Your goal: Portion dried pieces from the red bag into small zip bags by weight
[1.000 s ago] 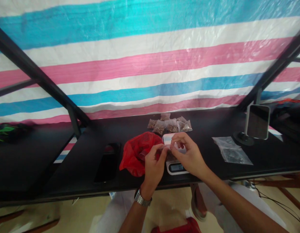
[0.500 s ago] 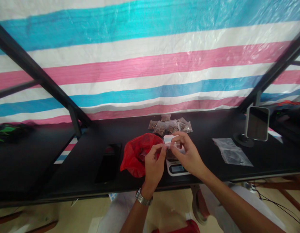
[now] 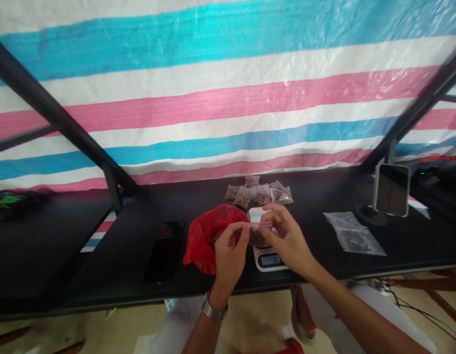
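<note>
Between my two hands hangs a small clear zip bag [image 3: 258,238] with brown dried bits in it. My left hand [image 3: 231,248] pinches the bag's top edge at its left end. At the right end, my right hand [image 3: 285,237] pinches the same edge between thumb and finger. Below and behind the bag is a white digital scale [image 3: 263,266] with a lit display, partly covered by my right hand. Left of the scale, an open red plastic bag [image 3: 202,241] stands beside my left hand; its contents are mostly hidden.
Several filled zip bags [image 3: 261,195] lie behind the scale. Flat empty clear bags [image 3: 355,233] lie to the right, near a phone on a stand [image 3: 391,189]. A dark flat device [image 3: 164,253] lies left of the red bag. Striped sheeting [image 3: 228,113] hangs behind the black table [image 3: 309,275].
My left hand has shifted slightly left and down along the bag's top edge. The bag with its brown contents now shows more plainly between my hands.
</note>
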A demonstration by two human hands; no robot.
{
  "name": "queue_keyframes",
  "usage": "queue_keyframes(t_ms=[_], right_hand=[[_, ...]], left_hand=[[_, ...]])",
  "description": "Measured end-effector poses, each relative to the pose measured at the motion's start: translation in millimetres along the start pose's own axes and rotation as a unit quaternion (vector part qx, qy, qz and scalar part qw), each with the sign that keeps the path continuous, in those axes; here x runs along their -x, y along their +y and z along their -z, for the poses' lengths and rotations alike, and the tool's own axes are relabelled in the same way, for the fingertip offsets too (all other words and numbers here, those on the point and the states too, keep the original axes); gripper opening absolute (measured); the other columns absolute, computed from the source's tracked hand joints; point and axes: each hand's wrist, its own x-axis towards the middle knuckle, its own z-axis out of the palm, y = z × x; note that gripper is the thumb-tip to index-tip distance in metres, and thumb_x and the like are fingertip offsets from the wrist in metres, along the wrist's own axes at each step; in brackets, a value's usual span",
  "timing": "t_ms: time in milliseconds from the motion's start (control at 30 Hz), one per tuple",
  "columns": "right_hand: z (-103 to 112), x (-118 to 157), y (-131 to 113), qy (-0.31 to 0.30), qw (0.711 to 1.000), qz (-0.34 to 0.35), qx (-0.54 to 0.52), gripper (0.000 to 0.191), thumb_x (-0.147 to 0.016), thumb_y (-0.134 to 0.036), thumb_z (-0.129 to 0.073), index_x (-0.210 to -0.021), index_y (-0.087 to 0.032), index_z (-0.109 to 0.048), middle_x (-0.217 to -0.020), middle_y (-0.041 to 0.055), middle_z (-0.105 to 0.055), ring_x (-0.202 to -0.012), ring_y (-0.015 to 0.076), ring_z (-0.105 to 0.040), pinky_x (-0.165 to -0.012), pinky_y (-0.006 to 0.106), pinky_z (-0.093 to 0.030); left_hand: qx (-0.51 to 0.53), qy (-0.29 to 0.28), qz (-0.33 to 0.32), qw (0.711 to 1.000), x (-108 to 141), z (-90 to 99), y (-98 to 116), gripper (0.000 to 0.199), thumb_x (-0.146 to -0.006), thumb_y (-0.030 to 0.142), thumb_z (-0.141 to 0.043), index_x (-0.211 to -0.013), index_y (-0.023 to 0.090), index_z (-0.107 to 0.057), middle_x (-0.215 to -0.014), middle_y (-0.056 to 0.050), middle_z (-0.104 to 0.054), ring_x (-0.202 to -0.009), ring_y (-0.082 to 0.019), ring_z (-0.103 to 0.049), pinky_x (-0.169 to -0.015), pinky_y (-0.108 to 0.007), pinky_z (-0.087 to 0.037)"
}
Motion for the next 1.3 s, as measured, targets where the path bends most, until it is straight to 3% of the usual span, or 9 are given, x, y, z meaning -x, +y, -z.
queue_keyframes(t_ms=[200, 367, 533, 767, 933, 1067, 1233, 1300], right_hand=[[2.5, 3.7, -2.4, 0.015, 1.000, -0.001, 0.003, 0.028, -0.095, -0.031, -0.071, -0.119, -0.029, -0.056, -0.085, -0.0037, -0.063, -0.072, 0.0145, -0.058, -0.069, 0.029, -0.049], [0.5, 8.1, -1.2, -0.008, 1.000, 0.010, 0.011, 0.033, -0.096, -0.035, -0.071, -0.126, -0.030, -0.057, -0.091, -0.0010, -0.065, -0.080, 0.0161, -0.064, -0.075, 0.029, -0.054], [3.0, 12.5, 0.3, 0.005, 1.000, 0.009, 0.020, 0.023, -0.097, -0.036, -0.071, -0.116, -0.028, -0.060, -0.091, 0.0000, -0.067, -0.079, 0.0153, -0.064, -0.072, 0.027, -0.055], [9.4, 15.0, -1.5, -0.040, 0.999, -0.006, 0.004, 0.037, -0.097, -0.038, -0.072, -0.130, -0.031, -0.058, -0.094, 0.0004, -0.068, -0.082, 0.0162, -0.066, -0.073, 0.028, -0.056], [10.3, 15.6, -3.9, -0.036, 0.999, 0.010, 0.007, 0.026, -0.099, -0.035, -0.071, -0.121, -0.029, -0.060, -0.090, 0.0002, -0.070, -0.081, 0.0156, -0.067, -0.074, 0.028, -0.056], [7.6, 12.7, 0.5, -0.010, 1.000, 0.000, -0.022, 0.035, -0.092, -0.036, -0.079, -0.121, -0.029, -0.061, -0.087, -0.0004, -0.073, -0.081, 0.0174, -0.071, -0.075, 0.030, -0.059], [9.6, 11.1, -1.3, 0.016, 0.999, -0.035, -0.013, 0.030, -0.080, -0.038, -0.088, -0.098, -0.026, -0.067, -0.065, -0.0045, -0.066, -0.062, 0.0185, -0.069, -0.062, 0.031, -0.058], [14.9, 6.1, -6.9, 0.035, 0.999, -0.017, 0.021, 0.026, -0.080, -0.037, -0.088, -0.091, -0.025, -0.068, -0.064, -0.0034, -0.067, -0.062, 0.0184, -0.068, -0.063, 0.031, -0.057]], left_hand=[[0.002, -0.025, 0.004, 1.000, 1.7, 0.5, -1.4, 0.025, -0.090, 0.043, -0.078, -0.091, 0.018, -0.080, -0.087, -0.005, -0.080, -0.080, -0.018, -0.075, -0.077, -0.026, -0.061], [-0.011, -0.063, -0.004, 0.998, 3.0, 0.8, -2.2, 0.019, -0.094, 0.037, -0.075, -0.093, 0.019, -0.081, -0.090, -0.005, -0.080, -0.085, -0.018, -0.075, -0.081, -0.026, -0.061], [0.000, -0.074, -0.028, 0.997, 5.0, -2.4, -1.3, 0.017, -0.094, 0.035, -0.075, -0.092, 0.019, -0.080, -0.089, -0.005, -0.080, -0.084, -0.018, -0.075, -0.079, -0.027, -0.062], [-0.021, -0.098, -0.085, 0.991, 3.6, 2.0, 0.8, 0.013, -0.096, 0.032, -0.075, -0.090, 0.021, -0.081, -0.098, -0.008, -0.080, -0.095, -0.022, -0.074, -0.091, -0.034, -0.060], [-0.023, -0.105, -0.087, 0.990, 3.7, 2.1, 1.6, 0.017, -0.096, 0.033, -0.075, -0.085, 0.021, -0.078, -0.093, -0.007, -0.078, -0.090, -0.020, -0.072, -0.087, -0.032, -0.059], [-0.022, -0.085, -0.068, 0.994, 3.5, 1.8, 2.6, 0.023, -0.100, 0.038, -0.070, -0.087, 0.021, -0.078, -0.093, -0.006, -0.078, -0.090, -0.020, -0.073, -0.085, -0.031, -0.058], [-0.060, -0.077, -0.107, 0.989, 6.1, 0.6, 7.2, 0.031, -0.101, 0.044, -0.069, -0.081, 0.021, -0.076, -0.087, -0.005, -0.077, -0.086, -0.020, -0.071, -0.082, -0.032, -0.057], [-0.066, -0.074, -0.113, 0.989, 9.9, 0.0, 7.6, 0.028, -0.102, 0.044, -0.066, -0.092, 0.021, -0.078, -0.094, -0.007, -0.078, -0.089, -0.020, -0.071, -0.085, -0.032, -0.057]])
